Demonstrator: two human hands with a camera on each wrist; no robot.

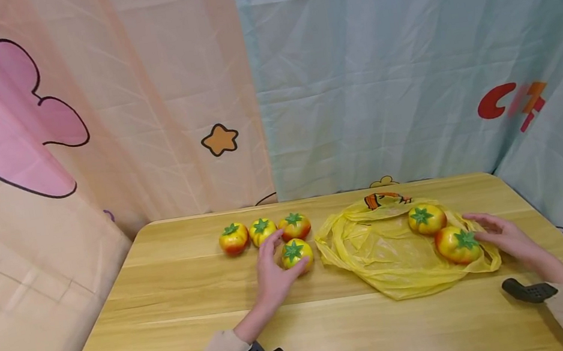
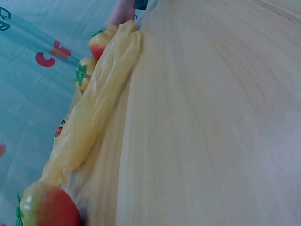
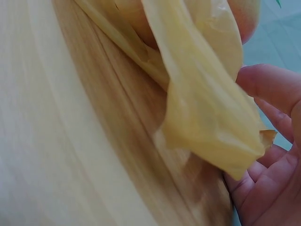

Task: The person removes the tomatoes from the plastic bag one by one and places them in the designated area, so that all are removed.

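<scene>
In the head view my left hand [image 1: 272, 272] curves its thumb and fingers round a yellow-red tomato [image 1: 296, 251] with a green leafy top. The left wrist view shows a glossy tomato [image 2: 49, 207] at its lower left corner. On the right, a thin yellow plastic bag [image 1: 380, 251] lies spread out, with a larger tomato [image 1: 456, 244] and another tomato [image 1: 426, 218] on its right part. My right hand [image 1: 506, 236] is at the larger one's right side, fingers loosely bent and spread. The bag's edge [image 3: 211, 122] hangs beside its thumb in the right wrist view.
Behind my left hand stand more tomatoes in a row: one at the left [image 1: 233, 239], a middle one [image 1: 262, 231] and a right one [image 1: 294, 225]. All is on a wooden table [image 1: 171, 313]. Printed curtains [image 1: 166, 95] hang along its back and sides.
</scene>
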